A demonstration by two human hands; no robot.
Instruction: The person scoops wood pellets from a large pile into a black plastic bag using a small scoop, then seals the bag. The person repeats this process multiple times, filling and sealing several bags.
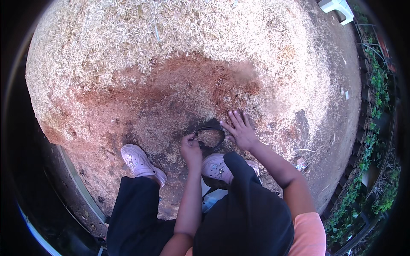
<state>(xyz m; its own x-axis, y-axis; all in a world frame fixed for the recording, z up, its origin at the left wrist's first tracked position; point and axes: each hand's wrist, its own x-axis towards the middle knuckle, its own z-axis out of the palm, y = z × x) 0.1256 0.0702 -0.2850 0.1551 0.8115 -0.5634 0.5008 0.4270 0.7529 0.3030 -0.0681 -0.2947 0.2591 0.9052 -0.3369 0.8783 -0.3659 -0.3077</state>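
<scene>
My left hand (191, 149) is closed on the left edge of a small black plastic bag (209, 148) low on the ground in front of my right shoe. The bag's round mouth faces up, and brownish loose husk shows inside it. My right hand (243, 133) lies spread, palm down, just right of the bag's rim. Its fingertips reach into the reddish-brown loose material (222, 83). I cannot tell whether its thumb touches the bag.
Pale dry husks (171, 34) cover the ground ahead. My pink clogs stand left (139, 160) and right (217, 167) near the bag. A white plastic stool (337, 9) is at the far right, with green plants (371, 149) along that edge. A pale beam (83, 185) runs at lower left.
</scene>
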